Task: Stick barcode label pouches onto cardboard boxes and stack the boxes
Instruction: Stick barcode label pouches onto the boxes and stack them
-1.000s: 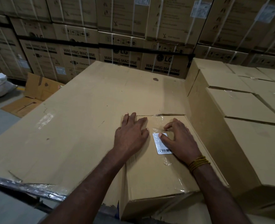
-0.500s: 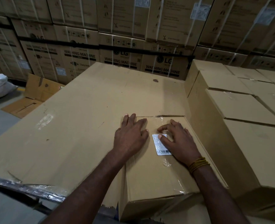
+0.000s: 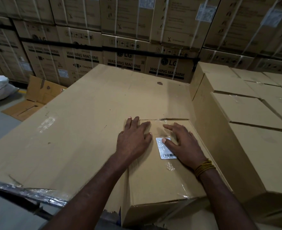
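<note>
Barcode label pouch (image 3: 166, 148) on the small cardboard box (image 3: 160, 185) — both hands flat
Left hand (image 3: 133, 138) spread beside the pouch, grasping nothing; right hand (image 3: 185, 145) open — thumb pressing the label

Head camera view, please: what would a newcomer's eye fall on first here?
First, the two hands at centre: the left hand lies flat on the plain brown cardboard box, while the right hand presses the white barcode label under its clear pouch onto the box top. Behind rises a wall of strapped brown washing-machine cartons; plain stacked brown boxes stand to the right.
</note>
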Motion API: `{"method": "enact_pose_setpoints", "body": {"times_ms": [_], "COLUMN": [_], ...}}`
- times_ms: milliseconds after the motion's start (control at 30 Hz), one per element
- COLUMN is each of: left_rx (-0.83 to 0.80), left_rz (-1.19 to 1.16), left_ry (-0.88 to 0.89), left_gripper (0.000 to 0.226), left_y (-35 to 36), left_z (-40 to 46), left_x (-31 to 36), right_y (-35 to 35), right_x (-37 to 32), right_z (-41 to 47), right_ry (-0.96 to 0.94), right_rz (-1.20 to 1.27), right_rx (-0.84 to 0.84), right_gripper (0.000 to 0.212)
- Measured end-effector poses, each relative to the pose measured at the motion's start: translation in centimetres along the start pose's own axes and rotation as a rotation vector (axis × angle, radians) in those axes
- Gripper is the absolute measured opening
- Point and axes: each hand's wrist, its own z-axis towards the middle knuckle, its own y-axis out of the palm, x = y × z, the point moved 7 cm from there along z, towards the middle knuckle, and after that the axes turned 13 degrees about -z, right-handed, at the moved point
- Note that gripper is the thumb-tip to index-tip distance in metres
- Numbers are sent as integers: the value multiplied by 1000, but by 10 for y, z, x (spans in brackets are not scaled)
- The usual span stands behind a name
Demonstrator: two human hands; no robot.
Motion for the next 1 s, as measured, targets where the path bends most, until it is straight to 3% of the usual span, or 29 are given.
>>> {"method": "enact_pose_setpoints", "body": {"times_ms": [167, 300, 467, 733, 867, 1000], "left_rx": [-1, -3, -3, 16, 52, -59], "left_rz": [-3, 1, -8, -60, -223, -343], "left_ry": [3, -1, -11, 13, 136, 254], "left_gripper": [51, 50, 49, 45, 38, 47], "left_y": [0, 0, 0, -3, -10, -6], "left_z": [-1, -1, 0, -1, -12, -27], "left_x": [1, 0, 0, 1, 11, 28], "right_y": [-4, -8, -16, -33, -44, -52], "right_x": [1, 7, 2, -3, -4, -8], "right_z": [1, 6, 6, -5, -10, -15], "right_ry": [-21, 2, 16, 18, 13, -11], "right_rz": [72, 83, 32, 229, 343, 429], "right_rx": [10, 55, 162, 259, 309, 338], "right_gripper": [21, 31, 6, 8, 12, 4]}}
